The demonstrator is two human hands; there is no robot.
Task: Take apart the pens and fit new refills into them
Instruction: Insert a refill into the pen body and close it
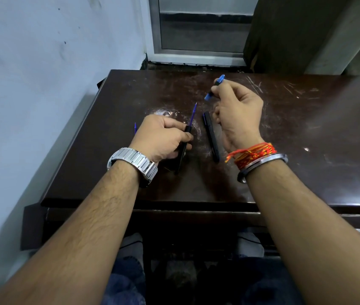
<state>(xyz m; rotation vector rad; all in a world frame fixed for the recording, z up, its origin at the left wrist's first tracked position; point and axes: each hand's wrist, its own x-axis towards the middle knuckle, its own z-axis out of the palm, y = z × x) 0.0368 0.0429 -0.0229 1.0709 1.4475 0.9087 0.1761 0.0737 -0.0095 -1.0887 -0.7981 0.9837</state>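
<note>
My left hand (161,137) grips a black pen barrel (181,155) held slanted just over the table. A blue refill (193,114) sticks out of the barrel's far end, tip pointing away. My right hand (238,111) is raised and pinches a short blue and black pen front piece (215,86). A second black pen (211,135) lies on the dark table (284,128) between my hands, partly under my right hand. The tip of another blue refill (135,128) shows left of my left hand; the rest is hidden behind it.
A pale wall runs along the table's left edge. Behind the far edge stands a metal-framed glass door (199,29), with a dark curtain (295,34) to its right. The tabletop is scratched, with a white speck (306,149) at right.
</note>
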